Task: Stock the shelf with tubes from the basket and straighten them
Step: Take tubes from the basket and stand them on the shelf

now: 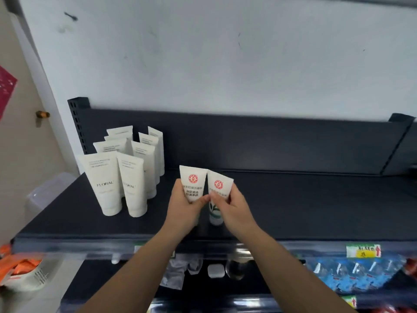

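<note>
Two hands at six o'clock: left hand [184,207] grips an upright white plastic red-emblem tube [193,180], right hand [231,207] pinches its tilted twin [220,185] on the dark metal shelf [304,211]. Released leaning, it may topple; cream FLORAL tubes [126,170] stand at ten o'clock.

My left hand [184,208] grips a white tube with a red emblem [193,180], crimped end up, over the dark shelf [316,206]. My right hand [232,207] pinches a second matching tube [219,185] just beside it. That one leans to the right, and a green leaf print shows on its lower body, with the cap end close to the shelf board. My thumbs nearly meet between the two tubes. At the shelf's left end, well apart from my hands, a cluster of white FLORAL tubes [126,168] stands cap-down in rows. Below the shelf edge I see blue packets [352,272] and a yellow-green price label [363,250].
</note>
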